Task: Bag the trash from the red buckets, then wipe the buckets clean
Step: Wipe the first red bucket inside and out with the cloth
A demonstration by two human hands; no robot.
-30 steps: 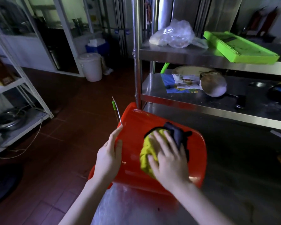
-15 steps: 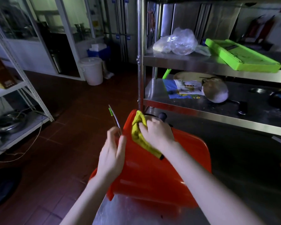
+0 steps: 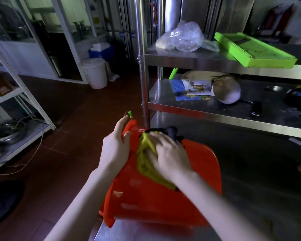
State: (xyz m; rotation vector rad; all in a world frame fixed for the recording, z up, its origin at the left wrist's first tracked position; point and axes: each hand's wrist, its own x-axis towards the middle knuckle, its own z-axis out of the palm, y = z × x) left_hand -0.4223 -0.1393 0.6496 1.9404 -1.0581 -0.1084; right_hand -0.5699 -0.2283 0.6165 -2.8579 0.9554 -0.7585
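Note:
A red bucket [image 3: 155, 202] lies tilted on its side at the near corner of a steel table [image 3: 250, 197], its base towards me. My left hand [image 3: 116, 150] lies flat against the bucket's upper left side, fingers straight, and steadies it. My right hand [image 3: 169, 153] presses a yellow cloth [image 3: 145, 164] with a dark edge onto the bucket's outer wall; the hand is blurred. A thin wire handle with a green tip [image 3: 129, 114] sticks up beyond my left fingertips.
A steel shelf rack [image 3: 215, 112] stands right behind the bucket, its post [image 3: 142, 66] close to my hands. It holds a clear plastic bag [image 3: 181, 39], a green tray [image 3: 254, 49], papers and a pan. A white lidded bin [image 3: 96, 73] stands on the tiled floor.
My right hand has slid the yellow cloth from the bucket's far top edge down and right across its wall. The bucket has turned a little under my left hand.

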